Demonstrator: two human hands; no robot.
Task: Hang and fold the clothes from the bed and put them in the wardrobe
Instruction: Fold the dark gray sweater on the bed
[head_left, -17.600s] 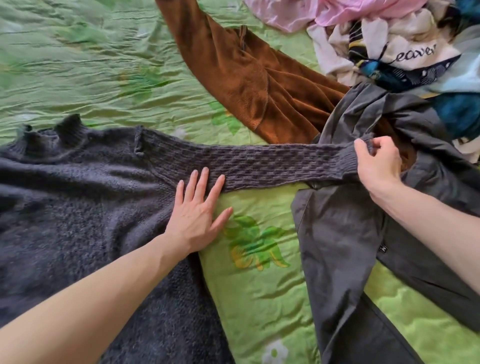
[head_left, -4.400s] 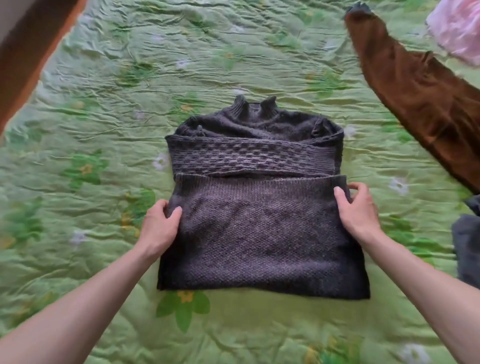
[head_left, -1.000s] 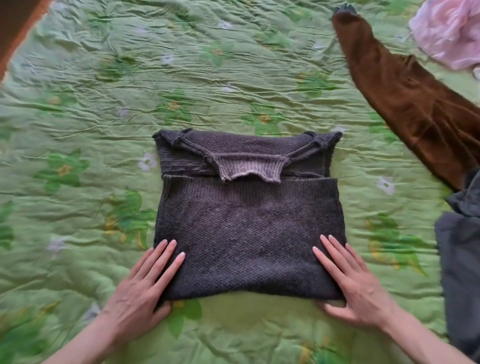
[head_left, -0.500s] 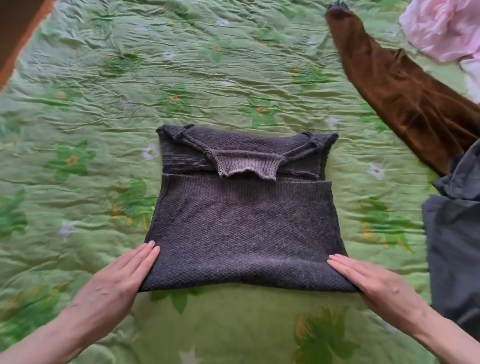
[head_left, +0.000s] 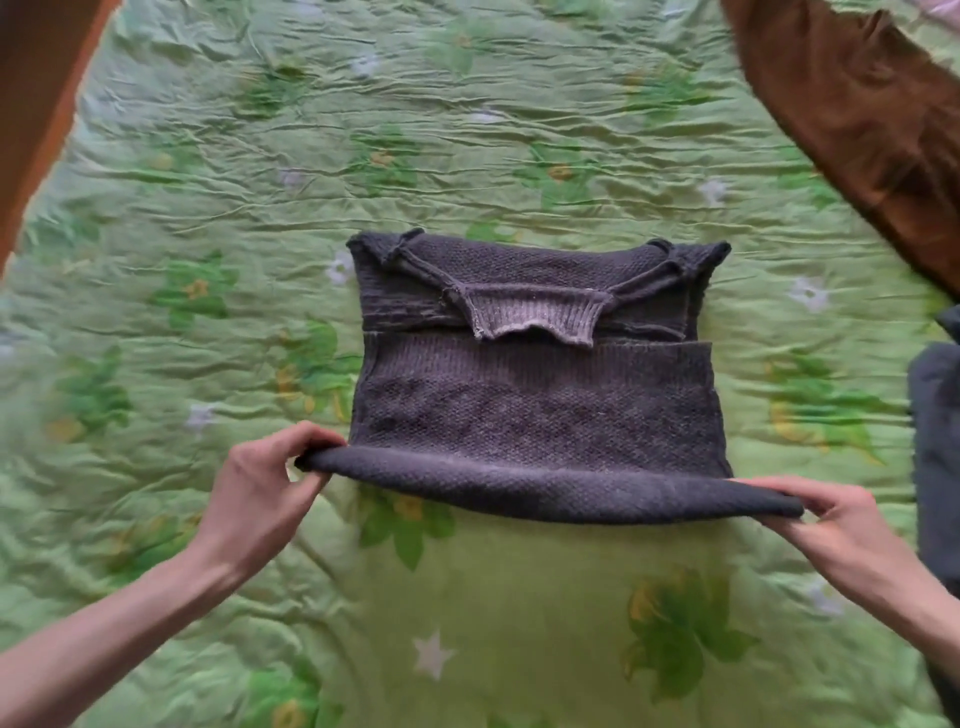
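At center frame, a folded dark grey sweater (head_left: 535, 395) lies on a green floral bedspread (head_left: 467, 130), its near edge lifted: left hand (head_left: 260, 493) and right hand (head_left: 831, 525) each pinch a lower corner.

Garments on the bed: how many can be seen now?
3: the grey sweater in the centre, held by both hands; a brown garment top right; a dark grey garment at the right edge. Others may lie out of view.

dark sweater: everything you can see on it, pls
The sweater is dark grey-purple chunky knit, folded into a rough rectangle on the green floral bedspread. Its ribbed collar is turned down over the far part. The near folded edge is lifted, pinched at its corners by the left hand and right hand.
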